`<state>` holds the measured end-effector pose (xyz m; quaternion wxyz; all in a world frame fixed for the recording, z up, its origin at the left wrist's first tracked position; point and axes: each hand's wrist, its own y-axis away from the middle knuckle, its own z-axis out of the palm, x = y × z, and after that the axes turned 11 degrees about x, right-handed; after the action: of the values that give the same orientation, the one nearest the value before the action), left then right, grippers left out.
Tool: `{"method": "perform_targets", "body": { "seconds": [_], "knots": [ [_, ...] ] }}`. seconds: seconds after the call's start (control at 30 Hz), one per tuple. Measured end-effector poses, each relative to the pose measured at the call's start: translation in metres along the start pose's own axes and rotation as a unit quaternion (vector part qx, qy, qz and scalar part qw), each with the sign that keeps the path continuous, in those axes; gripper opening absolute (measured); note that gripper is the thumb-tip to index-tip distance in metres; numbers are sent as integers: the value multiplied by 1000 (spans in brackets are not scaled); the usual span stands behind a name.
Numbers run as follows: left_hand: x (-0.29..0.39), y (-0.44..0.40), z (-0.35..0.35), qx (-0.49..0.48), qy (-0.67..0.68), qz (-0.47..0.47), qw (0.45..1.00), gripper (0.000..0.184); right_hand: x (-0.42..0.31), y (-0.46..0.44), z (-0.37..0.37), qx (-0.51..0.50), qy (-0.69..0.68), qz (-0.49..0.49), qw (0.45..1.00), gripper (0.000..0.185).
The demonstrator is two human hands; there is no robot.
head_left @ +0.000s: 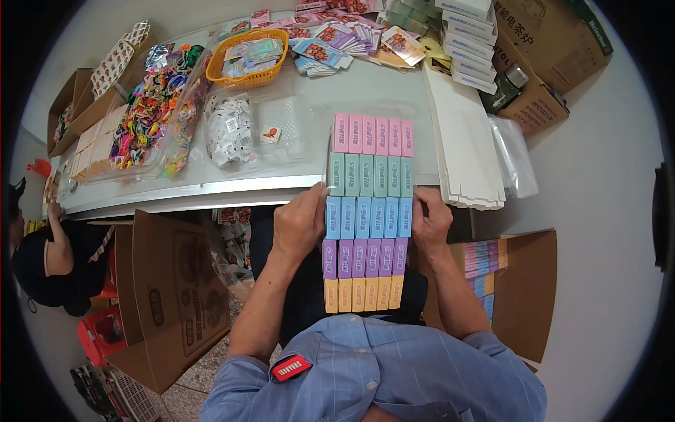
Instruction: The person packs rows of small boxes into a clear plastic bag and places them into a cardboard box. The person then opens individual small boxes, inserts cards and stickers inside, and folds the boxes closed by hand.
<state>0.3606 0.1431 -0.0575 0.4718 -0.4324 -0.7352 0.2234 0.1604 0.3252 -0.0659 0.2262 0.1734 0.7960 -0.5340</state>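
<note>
A block of small coloured boxes (363, 217), in rows of pink, green, blue, purple and yellow, lies between my two hands, its near end close to my shirt. Clear plastic (380, 107) shows past its far end; whether it wraps the whole block I cannot tell. My left hand (299, 221) presses on the left side by the blue row, fingers bent. On the right side, at the same row, my right hand (431, 219) grips with curled fingers. Both sets of fingertips are partly hidden behind the boxes.
On the table (281, 179) are a yellow basket (213, 67), colourful bands (151, 105), a bag of white packets (230, 130) and flat white cartons (460, 141). An open cardboard box (527, 295) with packed boxes stands right, another carton (172, 302) left. A person (60, 260) sits far left.
</note>
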Motion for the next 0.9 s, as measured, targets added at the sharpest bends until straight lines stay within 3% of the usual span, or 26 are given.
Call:
{"method": "perform_targets", "body": {
  "seconds": [0.17,0.47,0.9],
  "knots": [
    [10,27,-23,1,12,45,999,22,-11,20,-15,-33,-101,33,994,22],
    [26,75,-49,-56,4,33,998,25,-34,48,-51,-143,-85,-25,986,26],
    [41,126,-89,-125,42,58,990,22,-61,90,-98,-267,-100,-1,958,22]
  ]
}}
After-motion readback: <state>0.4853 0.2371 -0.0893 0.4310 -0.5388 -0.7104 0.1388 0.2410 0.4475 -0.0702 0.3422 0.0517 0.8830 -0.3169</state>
